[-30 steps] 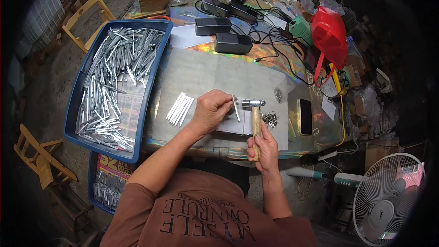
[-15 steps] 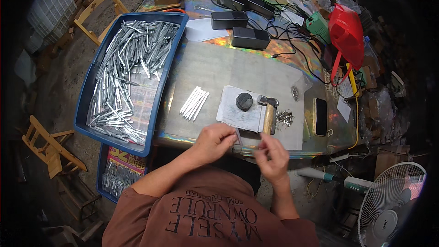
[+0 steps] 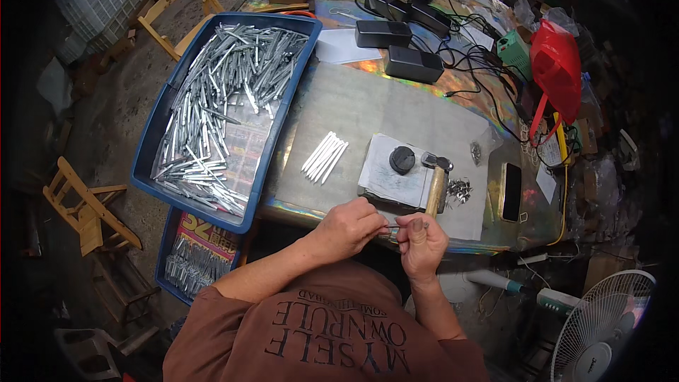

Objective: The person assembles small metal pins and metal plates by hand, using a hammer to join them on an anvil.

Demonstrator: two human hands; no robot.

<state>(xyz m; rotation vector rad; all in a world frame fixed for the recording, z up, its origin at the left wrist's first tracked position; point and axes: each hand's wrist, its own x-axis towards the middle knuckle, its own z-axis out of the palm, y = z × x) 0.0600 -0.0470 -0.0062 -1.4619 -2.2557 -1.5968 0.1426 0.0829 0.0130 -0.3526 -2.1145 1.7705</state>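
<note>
- My left hand [image 3: 350, 228] is in front of the hammer [image 3: 437, 187], on my side of it and to its left; its knuckles are up, and its thumb and fingers pinch one end of a thin metal rod [image 3: 394, 226].
- My right hand [image 3: 423, 246] is just in front of the hammer's handle, thumb uppermost and fingers curled in, pinching the rod's other end.
- Both my elbows are bent, and the hands nearly meet, the rod lying roughly level between them.
- The one hammer lies along the right side of one paper-covered block [image 3: 385, 177] on the tabletop [image 3: 300, 213].
- One round black lump [image 3: 402, 160] sits on the block, left of the hammer's head.
- About six or seven white sticks [image 3: 325, 158] lie side by side, well left of the hammer.
- Right of the hammer are a small heap of metal bits [image 3: 461, 190], too many to count, and one phone [image 3: 510, 192].
- Farther left of the hammer, one blue tray [image 3: 284, 124] holds metal sticks [image 3: 212, 99] beyond counting.
- Five black boxes [image 3: 414, 65] stand beyond the hammer.
</note>
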